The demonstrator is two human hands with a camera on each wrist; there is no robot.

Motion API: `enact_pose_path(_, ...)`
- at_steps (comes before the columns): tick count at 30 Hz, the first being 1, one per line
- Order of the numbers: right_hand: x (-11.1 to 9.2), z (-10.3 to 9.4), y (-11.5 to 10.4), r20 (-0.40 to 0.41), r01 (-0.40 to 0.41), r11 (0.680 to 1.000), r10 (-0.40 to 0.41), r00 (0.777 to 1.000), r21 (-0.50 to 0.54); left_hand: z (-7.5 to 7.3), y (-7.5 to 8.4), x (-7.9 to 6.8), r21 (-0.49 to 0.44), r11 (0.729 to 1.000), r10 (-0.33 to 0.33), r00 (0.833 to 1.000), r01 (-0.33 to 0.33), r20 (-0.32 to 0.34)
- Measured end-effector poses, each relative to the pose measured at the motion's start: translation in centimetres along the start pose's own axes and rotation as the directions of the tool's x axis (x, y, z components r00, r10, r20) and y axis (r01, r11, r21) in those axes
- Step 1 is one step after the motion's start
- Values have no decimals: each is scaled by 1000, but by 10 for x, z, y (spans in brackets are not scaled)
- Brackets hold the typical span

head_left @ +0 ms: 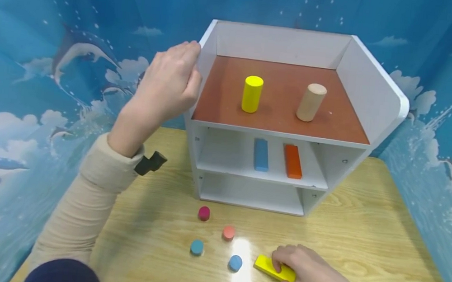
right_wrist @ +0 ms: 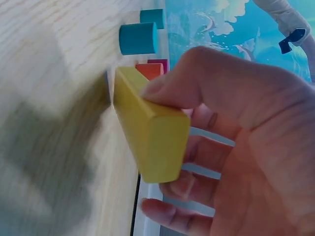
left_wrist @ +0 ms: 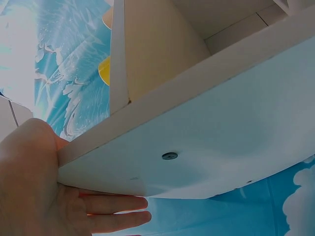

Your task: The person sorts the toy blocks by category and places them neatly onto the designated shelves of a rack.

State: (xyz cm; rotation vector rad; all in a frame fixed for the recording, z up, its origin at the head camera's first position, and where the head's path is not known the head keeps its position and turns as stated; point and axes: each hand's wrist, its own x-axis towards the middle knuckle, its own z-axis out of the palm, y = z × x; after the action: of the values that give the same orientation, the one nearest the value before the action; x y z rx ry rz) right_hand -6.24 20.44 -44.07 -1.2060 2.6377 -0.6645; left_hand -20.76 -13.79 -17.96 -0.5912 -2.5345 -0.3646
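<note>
My right hand (head_left: 309,274) pinches a yellow rectangular block (right_wrist: 147,123) between thumb and fingers, low over the table. In the right wrist view the block is tilted and its near end faces the camera. My left hand (head_left: 170,79) holds the left side wall of a white toy shelf (head_left: 284,44). The left wrist view has this hand (left_wrist: 34,182) around the panel's edge, two fingers along the outer face and the thumb mostly hidden. To the left of the yellow block lie a blue disc (head_left: 235,263), a teal disc (head_left: 197,247), an orange-red disc (head_left: 228,233) and a magenta disc (head_left: 204,213).
On the shelf's brown top stand a yellow cylinder (head_left: 252,94) and a plain wooden cylinder (head_left: 311,102). Its middle level carries a blue block (head_left: 261,155) and an orange block (head_left: 293,161). A blue dolphin-print curtain (head_left: 99,11) surrounds the wooden table (head_left: 365,227).
</note>
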Motion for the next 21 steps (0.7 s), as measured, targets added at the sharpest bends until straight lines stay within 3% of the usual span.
enact_pose_path(7,9,-7,-4,-138,-7,996,-5,990,-84,1,0,0,0,1000,5,1000,-5,-5)
enact_pose_path(13,18,-17,-13,-241,-53,995,31,970,-85,1,0,0,3,1000,5,1000,-5,-2)
enact_pose_path(18,28,-27,-24,-326,-104,993,80,942,-54,1,1,0,7,1000,0,1000,0,-2)
enact_pose_path(21,33,-31,-31,-397,-82,996,60,916,-38,1,1,-1,5,1000,-3,1000,3,-1)
